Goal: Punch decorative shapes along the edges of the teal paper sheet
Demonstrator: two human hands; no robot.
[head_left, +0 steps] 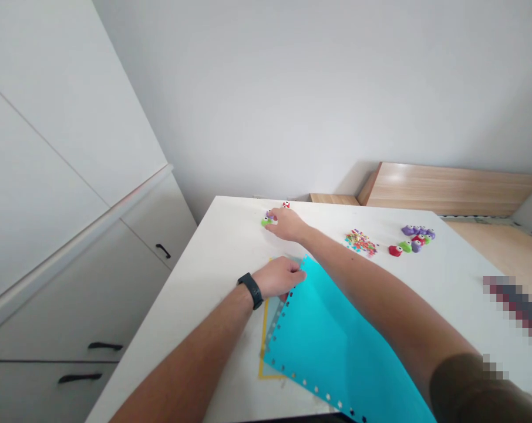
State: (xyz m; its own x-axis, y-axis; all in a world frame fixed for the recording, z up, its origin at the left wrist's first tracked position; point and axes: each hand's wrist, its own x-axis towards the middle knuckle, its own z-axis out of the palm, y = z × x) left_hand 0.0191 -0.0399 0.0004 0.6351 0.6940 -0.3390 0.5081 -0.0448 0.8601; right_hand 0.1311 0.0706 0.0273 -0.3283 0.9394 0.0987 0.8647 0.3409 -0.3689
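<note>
A bright blue sheet of paper (327, 329) is lifted at a slant, with small shaped holes punched along its left and lower edges. My left hand (281, 277), wearing a dark wristband, pinches the sheet's upper left edge between thumb and fingers. Across the table, above the sheet, my right hand (288, 223) has its thumb and fingers around a small green paper punch (266, 221) with an eye-like top. Touching distance from those fingertips is a purple paper punch (269, 213), partly hidden. Just behind the hand stands a red and white paper punch (286, 204).
A yellow-bordered sheet (263, 352) lies beneath the blue paper. To the right are a pile of colourful paper cut-outs (360, 242) and a cluster of several punches (416, 239) on the white table (187, 294). Cabinets (147, 235) stand left; a wooden headboard (446, 191) is behind right.
</note>
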